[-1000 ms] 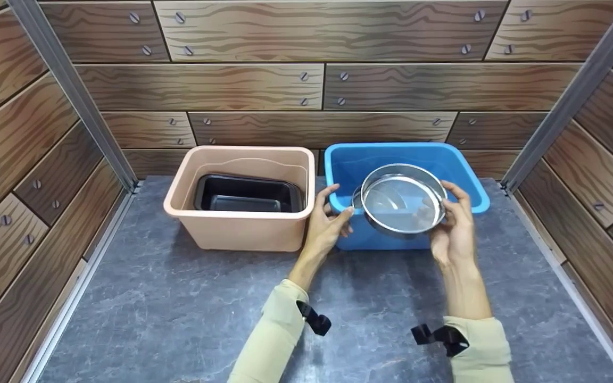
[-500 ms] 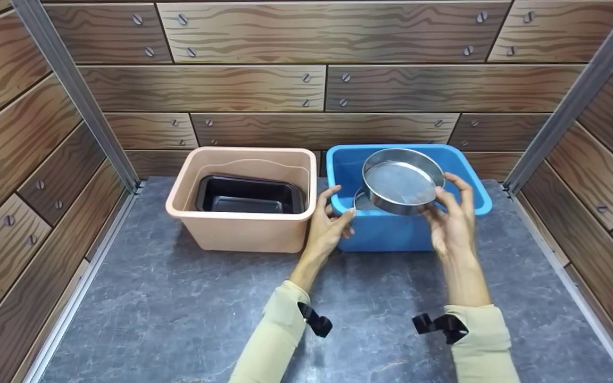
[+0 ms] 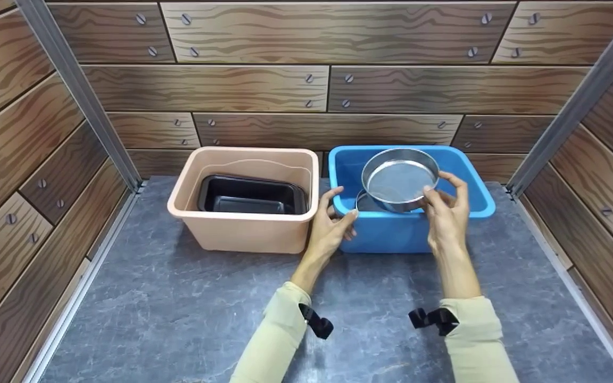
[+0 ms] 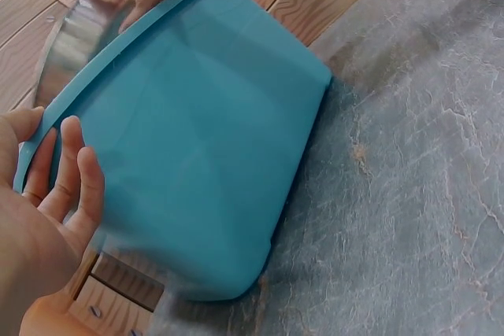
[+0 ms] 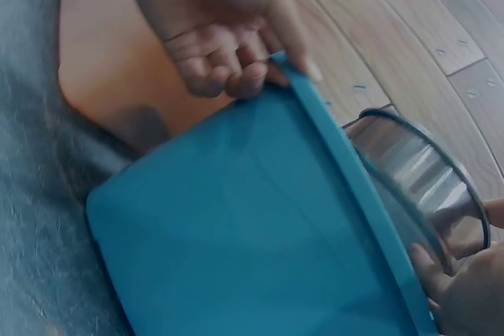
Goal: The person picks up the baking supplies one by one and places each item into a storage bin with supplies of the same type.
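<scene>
My right hand (image 3: 447, 218) holds a round metal sieve (image 3: 402, 181) by its right side, thumb on the near wall. The sieve is tilted, its fine mesh facing up, over the blue bin (image 3: 386, 234). At the bin's left front corner, my left hand (image 3: 329, 229) grips the rim, with the thumb at the front and the index finger along the left side. Inside that corner a second metal-rimmed round piece (image 3: 366, 201) shows, partly hidden beneath the sieve. The left wrist view shows the sieve's shiny side wall (image 4: 75, 41) beyond the bin's rim.
Left of the blue bin stands a peach bin (image 3: 248, 234), close beside my left hand. A black loaf pan (image 3: 291, 198) lies in it. The grey marbled tabletop (image 3: 189, 308) stretches in front, with wood-patterned walls (image 3: 264, 88) behind and at both sides.
The sieve in my right hand has gone up and back, deeper over the blue bin, and its tilt has changed. My left hand has stayed at the bin's corner.
</scene>
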Demonstrator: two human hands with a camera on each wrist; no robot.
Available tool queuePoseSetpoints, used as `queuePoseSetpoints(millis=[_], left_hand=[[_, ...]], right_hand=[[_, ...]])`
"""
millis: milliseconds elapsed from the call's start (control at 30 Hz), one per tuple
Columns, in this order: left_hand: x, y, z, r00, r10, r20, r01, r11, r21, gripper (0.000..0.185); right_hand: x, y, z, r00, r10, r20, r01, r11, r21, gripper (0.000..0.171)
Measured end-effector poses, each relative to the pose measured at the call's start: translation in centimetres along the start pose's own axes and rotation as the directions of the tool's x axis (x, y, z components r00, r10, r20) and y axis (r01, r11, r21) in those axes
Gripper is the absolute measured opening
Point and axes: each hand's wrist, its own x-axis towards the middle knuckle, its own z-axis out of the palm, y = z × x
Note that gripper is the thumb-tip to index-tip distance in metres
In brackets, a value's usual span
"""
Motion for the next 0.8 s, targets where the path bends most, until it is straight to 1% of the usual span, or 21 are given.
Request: queuePoseSetpoints(millis=[100, 167, 300, 400, 533, 667, 733, 800], left_hand=[[-0.1, 0.4, 0.2, 1.000, -0.002, -0.004, 0.002, 1.000, 0.003, 0.062], [0.0, 0.0, 0.1, 1.000, -0.004, -0.001, 0.004, 1.000, 0.006, 0.063], [0.3, -0.6, -0.1, 1.000, -0.006, 0.009, 0.006, 1.000, 0.024, 0.063], [0.5, -0.6, -0.2, 1.000, -0.004, 0.009, 0.004, 0.999, 0.035, 0.063], [0.5, -0.6, -0.3, 1.000, 0.002, 0.008, -0.002, 0.999, 0.048, 0.061], [0.3, -0.6, -0.4, 1.000, -0.001, 0.008, 0.001, 0.998, 0.057, 0.060], [0.3, -0.7, -0.4, 1.000, -0.002, 0.007, 0.002, 0.998, 0.059, 0.061], [0.3, -0.7, -0.4, 1.000, -0.002, 0.005, 0.001, 0.998, 0.060, 0.061]], right_hand=[[0.2, 0.1, 0.2, 1.000, -0.026, -0.001, 0.026, 0.997, -0.073, 0.043], [0.3, 0.1, 0.2, 0.999, -0.033, -0.002, 0.032, 0.993, -0.118, 0.044], [0.3, 0.1, 0.3, 1.000, -0.028, 0.001, 0.028, 0.987, -0.161, 0.047], [0.2, 0.2, 0.3, 0.999, -0.037, 0.021, 0.041, 0.978, -0.204, 0.048], [0.0, 0.6, 0.4, 0.997, -0.072, 0.035, 0.079, 0.957, -0.278, 0.047], [-0.2, 1.0, 0.3, 0.995, -0.101, 0.025, 0.104, 0.951, -0.292, 0.047], [-0.2, 1.1, 0.2, 0.994, -0.103, 0.028, 0.107, 0.961, -0.255, 0.048], [-0.3, 1.1, 0.0, 0.994, -0.102, 0.044, 0.108, 0.975, -0.194, 0.048]])
